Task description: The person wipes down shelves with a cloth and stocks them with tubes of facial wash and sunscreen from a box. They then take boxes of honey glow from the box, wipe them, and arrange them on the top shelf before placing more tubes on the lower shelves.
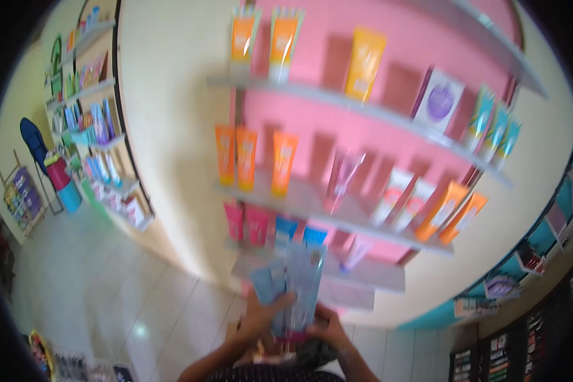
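Low in the middle, both hands are around a clear, light-blue plastic pack (307, 274), held upright in front of the shelves. My left hand (261, 316) grips its left side, with the thumb across the front. A paler blue flat piece (267, 283) sticks out at the left above that hand; blur hides what kind of thing it is. My right hand (330, 328) is closed at the pack's lower right edge. Something dark pink (294, 336) shows at the bottom between the hands.
Grey shelves (325, 95) on a pink wall panel carry several tubes, among them a yellow tube (365, 63), and a white and purple box (438, 100). More stocked shelves (95, 86) stand at the far left. Dark racks (500, 347) are at the lower right.
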Motion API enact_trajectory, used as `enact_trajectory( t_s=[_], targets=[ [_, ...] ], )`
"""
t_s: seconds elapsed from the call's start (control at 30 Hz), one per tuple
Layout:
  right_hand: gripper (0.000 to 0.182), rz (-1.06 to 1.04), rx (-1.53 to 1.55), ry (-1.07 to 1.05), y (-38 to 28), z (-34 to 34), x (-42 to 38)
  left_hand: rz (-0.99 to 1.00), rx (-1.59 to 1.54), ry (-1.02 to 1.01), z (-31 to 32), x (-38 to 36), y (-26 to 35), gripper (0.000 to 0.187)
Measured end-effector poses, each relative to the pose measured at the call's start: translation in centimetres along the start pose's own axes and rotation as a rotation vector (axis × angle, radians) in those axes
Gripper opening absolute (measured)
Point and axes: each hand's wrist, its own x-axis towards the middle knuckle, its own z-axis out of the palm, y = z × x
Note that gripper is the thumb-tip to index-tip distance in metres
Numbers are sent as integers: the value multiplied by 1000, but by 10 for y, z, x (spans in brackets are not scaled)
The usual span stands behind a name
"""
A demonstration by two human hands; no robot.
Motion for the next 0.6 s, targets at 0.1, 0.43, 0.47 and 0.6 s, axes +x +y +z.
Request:
enact_trajectory(
  t_s=[0.1, 0.43, 0.47, 0.6],
  targets=[
    [57, 23, -22, 1, -6, -1, 6, 131, 3, -17, 22, 7, 15, 45],
    [41, -255, -227, 218, -71, 45, 7, 732, 729, 44, 22, 14, 24, 53],
    [40, -255, -364, 190, -80, 49, 9, 731, 721, 45, 26, 10, 37, 53],
    [65, -54, -448, -107, -122, 53, 15, 482, 353, -171, 35, 12, 73, 47]
  ],
)
